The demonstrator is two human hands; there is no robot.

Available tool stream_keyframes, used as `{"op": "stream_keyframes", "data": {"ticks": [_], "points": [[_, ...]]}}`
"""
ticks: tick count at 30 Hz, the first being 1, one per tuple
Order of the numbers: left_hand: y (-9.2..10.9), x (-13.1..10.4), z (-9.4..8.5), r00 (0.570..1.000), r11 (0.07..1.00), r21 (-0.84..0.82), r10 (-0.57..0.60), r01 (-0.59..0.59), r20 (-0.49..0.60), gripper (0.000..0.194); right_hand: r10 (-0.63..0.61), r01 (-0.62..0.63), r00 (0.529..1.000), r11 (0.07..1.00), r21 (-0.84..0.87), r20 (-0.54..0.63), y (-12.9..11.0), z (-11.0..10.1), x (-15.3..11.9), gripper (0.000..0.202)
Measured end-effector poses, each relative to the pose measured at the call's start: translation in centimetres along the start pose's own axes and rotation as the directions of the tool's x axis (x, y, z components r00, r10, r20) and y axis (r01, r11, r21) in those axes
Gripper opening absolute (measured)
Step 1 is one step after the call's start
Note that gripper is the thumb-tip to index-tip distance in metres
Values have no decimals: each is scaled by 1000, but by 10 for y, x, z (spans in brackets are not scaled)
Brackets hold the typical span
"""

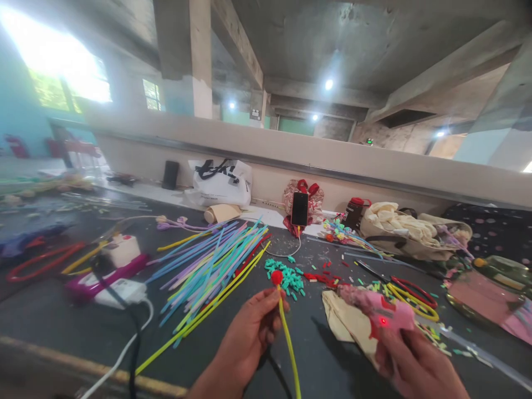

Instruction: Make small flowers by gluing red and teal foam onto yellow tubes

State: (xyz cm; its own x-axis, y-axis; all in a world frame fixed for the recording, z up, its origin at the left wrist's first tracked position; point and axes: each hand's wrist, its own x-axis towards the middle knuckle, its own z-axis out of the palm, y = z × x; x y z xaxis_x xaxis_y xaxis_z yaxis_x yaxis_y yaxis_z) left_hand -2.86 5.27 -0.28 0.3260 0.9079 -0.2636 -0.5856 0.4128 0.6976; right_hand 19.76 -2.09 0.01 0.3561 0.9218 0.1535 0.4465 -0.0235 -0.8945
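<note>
Between the fingers of my left hand (254, 327) is a yellow pipe cleaner (287, 338), its stem hanging down toward the front edge of the view. A small red ball (276, 277) tops it, just above my fingertips. My right hand (415, 360) is wrapped round a pink hot glue gun (386, 310) with a lit red light, its nozzle toward the left. Beneath the gun lies a cream cloth (338, 316). Past my left hand is a heap of short teal pieces (286, 277), with short red pieces (322, 278) beside it.
Many coloured pipe cleaners (216, 271) lie left of centre. A power strip (120, 288) with cables sits at the left. Scissors (399, 285) and a glass jar (486, 293) are at the right. Against the partition stand a phone (300, 209) and a white bag (220, 185).
</note>
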Motion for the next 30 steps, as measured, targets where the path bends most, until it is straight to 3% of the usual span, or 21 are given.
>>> {"op": "stream_keyframes", "data": {"ticks": [3, 7, 12, 14, 16, 17, 19, 21, 25, 30], "points": [[10, -3, -8, 999, 999, 20, 32, -32, 1, 14, -26, 17, 999, 973, -229, -37, 12, -14, 31, 36], [18, -6, -18, 998, 998, 14, 62, -63, 29, 13, -127, 81, 992, 765, -640, -26, 22, -22, 51, 37], [18, -8, -19, 1000, 1000, 19, 18, -18, 5, 10, -43, 24, 999, 506, -862, 3, 23, -30, 48, 41], [17, -9, -17, 999, 999, 37, 6, -8, 41, 8, -127, 50, 992, 428, -902, -6, 15, -25, 43, 33], [17, -9, -14, 997, 998, 56, -19, 14, 81, 8, -272, 201, 959, 454, -868, 80, 2, -9, 38, 22], [17, -10, -12, 996, 997, 65, -39, 34, 85, 8, -327, 339, 927, 521, -783, 183, -6, 3, 36, 19], [16, -11, -10, 994, 994, 78, -81, 75, 78, 9, -345, 589, 798, 622, -516, 495, -21, 32, 36, 15], [15, -11, -10, 993, 992, 81, -99, 93, 67, 9, -388, 661, 717, 643, -387, 580, -32, 60, 41, 16], [14, -11, -12, 994, 990, 108, -96, 89, 60, 10, -394, 696, 670, 627, -348, 629, -37, 97, 56, 17], [15, -10, -11, 994, 986, 141, -96, 88, 44, 11, -377, 696, 666, 626, -353, 644, -38, 100, 57, 13]]}}
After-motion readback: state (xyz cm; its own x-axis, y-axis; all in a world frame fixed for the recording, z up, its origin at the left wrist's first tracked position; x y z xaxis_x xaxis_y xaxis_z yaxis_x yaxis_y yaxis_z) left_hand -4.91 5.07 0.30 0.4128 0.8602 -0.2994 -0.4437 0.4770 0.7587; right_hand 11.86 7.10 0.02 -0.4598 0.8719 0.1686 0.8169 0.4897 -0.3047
